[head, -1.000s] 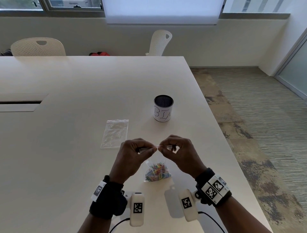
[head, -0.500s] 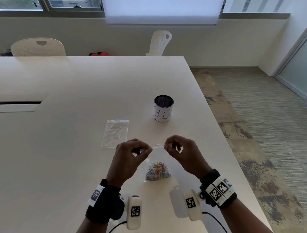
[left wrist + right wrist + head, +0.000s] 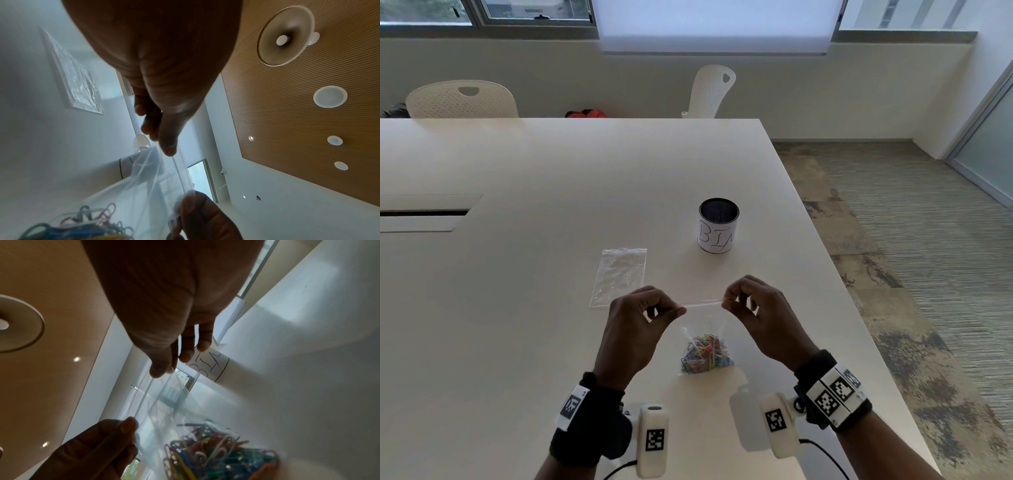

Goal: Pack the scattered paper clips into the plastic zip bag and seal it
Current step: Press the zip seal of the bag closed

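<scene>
- the left hand is pinching the left end of the zip strip of the plastic zip bag between thumb and fingertips, with the remaining fingers curled; it is also showing in the left wrist view.
- the right hand is pinching the right end of the same strip, thumb against forefinger, with the other fingers curled behind; in the right wrist view the thumb tip is sitting on the strip.
- the zip strip is stretching taut and nearly level between the two hands, which are standing apart at its two ends; whether it is pressed closed along its length cannot be told.
- the plastic zip bag is hanging below the strip, above the counter near its front right corner; whether its bottom is touching the surface cannot be told.
- the paper clips, in mixed colours, are lying heaped inside the bottom of the bag; they are also appearing close up in the right wrist view.
- a second clear bag is lying flat on the counter, just beyond the left hand.
- a dark mesh cup wrapped in a white paper label with handwritten letters is standing upright beyond the hands, near the right edge of the counter.
- two white chairs are standing past the far edge of the counter.
</scene>
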`<state>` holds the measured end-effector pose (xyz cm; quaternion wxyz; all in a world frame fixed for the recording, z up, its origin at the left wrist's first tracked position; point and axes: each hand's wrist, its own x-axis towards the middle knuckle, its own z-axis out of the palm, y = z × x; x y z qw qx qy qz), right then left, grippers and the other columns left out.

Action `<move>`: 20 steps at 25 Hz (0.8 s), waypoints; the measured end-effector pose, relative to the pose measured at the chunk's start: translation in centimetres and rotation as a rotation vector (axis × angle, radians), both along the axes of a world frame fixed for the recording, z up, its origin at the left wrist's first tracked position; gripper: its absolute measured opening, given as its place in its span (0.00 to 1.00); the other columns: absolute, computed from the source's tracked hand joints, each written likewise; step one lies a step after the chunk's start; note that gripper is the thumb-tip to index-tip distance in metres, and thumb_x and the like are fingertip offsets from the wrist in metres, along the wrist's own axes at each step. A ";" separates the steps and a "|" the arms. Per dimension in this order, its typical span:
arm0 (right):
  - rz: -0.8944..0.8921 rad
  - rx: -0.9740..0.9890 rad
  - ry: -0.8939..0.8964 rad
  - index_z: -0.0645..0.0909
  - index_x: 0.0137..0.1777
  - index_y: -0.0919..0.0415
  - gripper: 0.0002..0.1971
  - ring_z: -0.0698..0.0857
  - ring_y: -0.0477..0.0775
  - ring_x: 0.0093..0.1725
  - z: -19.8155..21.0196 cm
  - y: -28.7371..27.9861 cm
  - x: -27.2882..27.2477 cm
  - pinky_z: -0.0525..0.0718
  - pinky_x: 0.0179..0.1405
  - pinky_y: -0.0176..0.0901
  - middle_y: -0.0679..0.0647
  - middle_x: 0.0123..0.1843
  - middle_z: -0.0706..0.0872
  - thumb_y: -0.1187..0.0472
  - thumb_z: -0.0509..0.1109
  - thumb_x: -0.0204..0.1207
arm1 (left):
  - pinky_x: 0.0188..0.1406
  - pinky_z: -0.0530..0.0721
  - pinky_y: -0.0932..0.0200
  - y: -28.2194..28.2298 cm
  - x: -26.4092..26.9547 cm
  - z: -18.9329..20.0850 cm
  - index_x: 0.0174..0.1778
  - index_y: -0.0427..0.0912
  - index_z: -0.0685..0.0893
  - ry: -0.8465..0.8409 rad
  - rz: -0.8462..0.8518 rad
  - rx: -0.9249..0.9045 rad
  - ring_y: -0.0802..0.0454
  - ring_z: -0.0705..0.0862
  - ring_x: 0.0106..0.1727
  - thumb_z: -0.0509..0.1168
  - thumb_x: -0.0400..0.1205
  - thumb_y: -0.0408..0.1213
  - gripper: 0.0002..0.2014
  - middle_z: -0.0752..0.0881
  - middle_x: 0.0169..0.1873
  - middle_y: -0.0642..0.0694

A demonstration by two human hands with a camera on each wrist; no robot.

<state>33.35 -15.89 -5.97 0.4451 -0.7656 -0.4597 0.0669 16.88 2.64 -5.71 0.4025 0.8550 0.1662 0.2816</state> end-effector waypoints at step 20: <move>0.289 0.083 0.736 0.85 0.61 0.70 0.15 0.91 0.58 0.58 0.4 2.2 -2.0 0.91 0.61 0.55 0.66 0.58 0.91 0.71 0.80 0.76 | 0.46 0.92 0.52 0.9 1.3 4.8 0.45 0.43 0.94 -0.143 0.017 -0.304 0.52 0.95 0.36 0.81 0.78 0.39 0.05 0.95 0.34 0.47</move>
